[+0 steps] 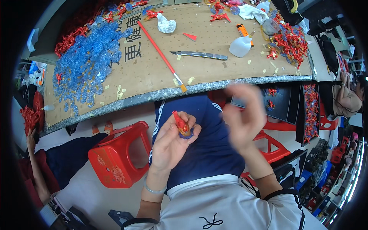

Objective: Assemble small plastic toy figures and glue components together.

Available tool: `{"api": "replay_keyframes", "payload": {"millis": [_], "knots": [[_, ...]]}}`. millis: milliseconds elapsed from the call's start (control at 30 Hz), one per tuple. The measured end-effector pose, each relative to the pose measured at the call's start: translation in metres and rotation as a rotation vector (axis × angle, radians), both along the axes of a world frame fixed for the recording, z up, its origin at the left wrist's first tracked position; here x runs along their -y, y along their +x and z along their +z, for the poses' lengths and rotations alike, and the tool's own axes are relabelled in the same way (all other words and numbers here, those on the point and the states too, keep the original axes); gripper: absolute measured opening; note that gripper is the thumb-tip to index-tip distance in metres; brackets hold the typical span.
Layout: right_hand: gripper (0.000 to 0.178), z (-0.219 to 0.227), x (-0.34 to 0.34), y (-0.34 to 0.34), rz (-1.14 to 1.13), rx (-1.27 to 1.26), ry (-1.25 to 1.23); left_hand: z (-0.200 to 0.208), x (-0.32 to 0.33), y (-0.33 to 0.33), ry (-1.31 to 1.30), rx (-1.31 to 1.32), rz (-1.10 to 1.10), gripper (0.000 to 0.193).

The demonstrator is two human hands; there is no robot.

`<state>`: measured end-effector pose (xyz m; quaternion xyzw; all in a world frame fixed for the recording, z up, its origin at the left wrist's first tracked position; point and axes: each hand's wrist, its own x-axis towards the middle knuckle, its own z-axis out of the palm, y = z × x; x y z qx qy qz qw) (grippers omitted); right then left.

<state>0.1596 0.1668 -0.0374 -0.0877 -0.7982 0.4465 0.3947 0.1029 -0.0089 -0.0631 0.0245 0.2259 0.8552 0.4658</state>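
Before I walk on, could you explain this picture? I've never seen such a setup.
No machine here: a person works bare-handed, and a wide camera worn on the head looks down. The left hand holds a small red and amber figure with a bluish base. The right hand is blurred, so I can't tell whether it holds anything. On the table are a blue heap, a mostly red heap, a brush, a knife and a white bottle.
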Motion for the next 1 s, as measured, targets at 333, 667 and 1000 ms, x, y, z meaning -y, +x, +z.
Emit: {"api": "replay_keyframes", "payload": {"millis": [333, 667, 1000], "knots": [[0.045, -0.061, -0.106, -0.065, -0.163, 0.194, -0.127, -0.004, 0.003, -0.013, 0.144, 0.117, -0.107, 0.032], [0.039, -0.014, -0.038, -0.008, 0.143, 0.151, -0.434, -0.009, 0.008, -0.017, 0.11, -0.058, -0.067, 0.03], [0.046, -0.003, 0.0, 0.042, 0.191, 0.189, -0.033, -0.008, 0.006, -0.022, 0.112, 0.038, -0.098, 0.03]]}}
